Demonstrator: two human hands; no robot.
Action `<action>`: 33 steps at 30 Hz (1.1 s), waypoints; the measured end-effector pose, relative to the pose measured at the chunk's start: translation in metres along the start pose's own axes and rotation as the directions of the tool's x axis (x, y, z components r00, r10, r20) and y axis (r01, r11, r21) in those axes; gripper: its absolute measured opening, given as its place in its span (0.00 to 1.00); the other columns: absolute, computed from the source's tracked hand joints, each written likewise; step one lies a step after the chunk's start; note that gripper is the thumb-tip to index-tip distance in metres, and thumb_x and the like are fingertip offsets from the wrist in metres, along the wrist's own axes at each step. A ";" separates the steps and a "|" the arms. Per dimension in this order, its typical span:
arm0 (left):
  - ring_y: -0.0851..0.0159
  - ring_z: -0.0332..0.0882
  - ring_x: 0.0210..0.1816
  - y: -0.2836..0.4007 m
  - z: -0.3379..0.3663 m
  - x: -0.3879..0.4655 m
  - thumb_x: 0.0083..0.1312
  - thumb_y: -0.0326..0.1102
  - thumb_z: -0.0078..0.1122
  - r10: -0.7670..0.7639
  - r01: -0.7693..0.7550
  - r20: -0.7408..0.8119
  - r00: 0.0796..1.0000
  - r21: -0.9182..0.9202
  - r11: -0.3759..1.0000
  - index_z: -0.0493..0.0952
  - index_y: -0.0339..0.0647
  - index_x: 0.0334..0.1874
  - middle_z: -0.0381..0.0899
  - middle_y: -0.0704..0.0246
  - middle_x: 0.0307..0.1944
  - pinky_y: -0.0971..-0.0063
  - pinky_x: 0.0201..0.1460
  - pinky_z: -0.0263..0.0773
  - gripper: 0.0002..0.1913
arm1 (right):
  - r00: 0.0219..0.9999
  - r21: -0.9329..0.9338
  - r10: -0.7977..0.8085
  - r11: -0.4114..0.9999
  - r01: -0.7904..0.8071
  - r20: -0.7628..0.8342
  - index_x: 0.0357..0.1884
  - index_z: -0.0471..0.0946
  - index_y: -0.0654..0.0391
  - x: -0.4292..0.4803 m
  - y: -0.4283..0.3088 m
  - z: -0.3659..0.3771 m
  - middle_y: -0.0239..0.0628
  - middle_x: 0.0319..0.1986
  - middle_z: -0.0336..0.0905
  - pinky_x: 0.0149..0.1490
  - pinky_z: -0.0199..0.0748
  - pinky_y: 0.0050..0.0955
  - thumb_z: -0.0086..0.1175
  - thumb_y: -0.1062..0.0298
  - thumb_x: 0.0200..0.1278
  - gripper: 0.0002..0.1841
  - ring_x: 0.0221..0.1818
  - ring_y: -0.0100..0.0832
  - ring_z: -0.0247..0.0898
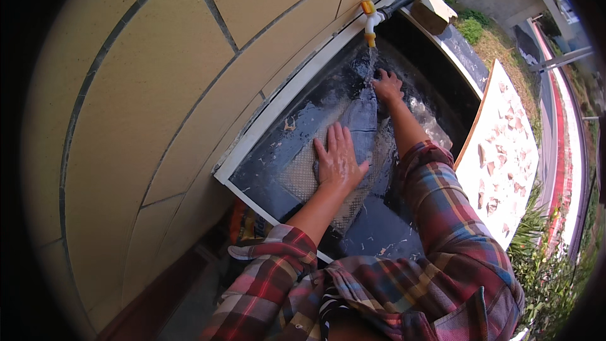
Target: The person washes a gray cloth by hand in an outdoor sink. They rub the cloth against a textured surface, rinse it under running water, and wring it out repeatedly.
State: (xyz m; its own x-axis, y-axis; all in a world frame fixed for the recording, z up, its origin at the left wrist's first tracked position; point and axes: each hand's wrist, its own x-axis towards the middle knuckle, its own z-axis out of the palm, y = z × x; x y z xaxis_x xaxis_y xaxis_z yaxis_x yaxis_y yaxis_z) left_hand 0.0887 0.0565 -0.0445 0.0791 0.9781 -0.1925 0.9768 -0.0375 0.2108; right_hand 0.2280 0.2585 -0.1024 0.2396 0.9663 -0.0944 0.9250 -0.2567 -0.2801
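Observation:
A wet grey-blue cloth (363, 116) lies stretched along a textured washing surface (296, 177) in a dark sink basin (270, 194). My left hand (340, 161) rests palm down on the cloth's near part, fingers extended, gripping nothing. By the cloth's far end, beside the falling water, my right hand (389, 87) has its fingers spread and curved; no held thing shows in it. Water (371, 64) runs from a white tap with yellow parts (371, 23) onto the cloth's far end.
A tiled beige wall (189, 104) borders the basin on the left. To the right stands a pale board (502, 151) with brown patches. A block (432, 12) sits by the black pipe (400, 4) behind the tap. Plants (544, 265) grow at lower right.

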 end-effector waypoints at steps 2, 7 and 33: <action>0.58 0.44 0.75 0.003 -0.003 0.005 0.58 0.65 0.54 0.010 -0.010 -0.005 1.000 0.025 1.000 0.55 0.33 0.72 0.49 0.57 0.74 0.44 0.71 0.43 0.48 | 0.937 0.101 -0.280 0.959 0.264 0.211 0.52 0.78 0.47 -0.008 0.018 0.002 0.49 0.59 0.68 0.63 0.62 0.45 0.58 0.44 0.54 0.26 0.65 0.49 0.59; 0.57 0.41 0.76 -0.002 0.004 0.004 0.59 0.63 0.53 -0.009 0.009 0.029 1.000 0.011 1.000 0.54 0.34 0.72 0.47 0.57 0.75 0.45 0.72 0.42 0.47 | 0.888 0.212 -0.458 0.866 0.453 -0.025 0.31 0.83 0.50 -0.152 -0.009 -0.070 0.44 0.48 0.75 0.54 0.68 0.40 0.63 0.52 0.47 0.14 0.50 0.47 0.70; 0.56 0.44 0.75 0.004 0.006 0.002 0.62 0.60 0.50 0.049 -0.051 0.049 0.998 0.052 0.997 0.56 0.38 0.72 0.48 0.60 0.75 0.45 0.72 0.40 0.42 | 0.894 0.120 -0.346 0.912 0.391 -0.285 0.24 0.80 0.50 -0.121 -0.010 -0.001 0.36 0.29 0.78 0.39 0.73 0.43 0.56 0.56 0.49 0.09 0.37 0.41 0.76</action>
State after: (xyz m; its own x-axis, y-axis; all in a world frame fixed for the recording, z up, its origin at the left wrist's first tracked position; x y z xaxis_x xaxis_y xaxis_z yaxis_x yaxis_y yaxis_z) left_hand 0.0936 0.0573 -0.0503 0.1362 0.9639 -0.2290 0.9805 -0.0980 0.1706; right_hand 0.1897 0.1443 -0.0872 -0.0219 0.9584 0.2845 0.9022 0.1416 -0.4075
